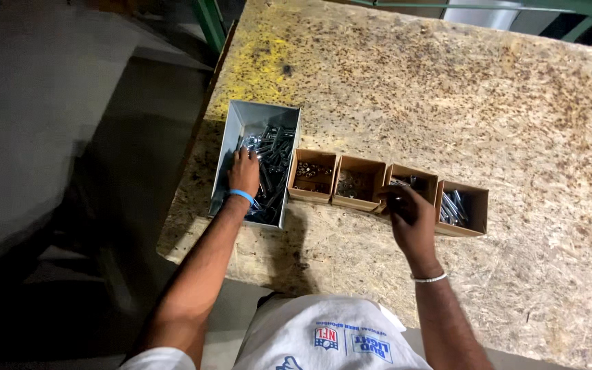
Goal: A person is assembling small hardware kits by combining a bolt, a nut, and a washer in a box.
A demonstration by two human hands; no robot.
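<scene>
My left hand [244, 173] reaches into a grey metal bin [237, 122] full of mixed silver bolts and screws [274, 159], fingers down among them; whether it grips any is hidden. A blue band sits on that wrist. My right hand [409, 214] hovers over the third of several small cardboard boxes [412, 179], fingers bunched at its near edge, seemingly pinching something small and dark. The box to its right [471, 205] holds long silver bolts. The two boxes to its left [313, 177] [358, 183] hold small nuts or washers.
Everything sits on a worn chipboard table [460, 96] with a yellow stain at its far left corner. The table's left edge drops to a dark grey floor [49, 137]. Green metal framing [210, 24] stands behind the table.
</scene>
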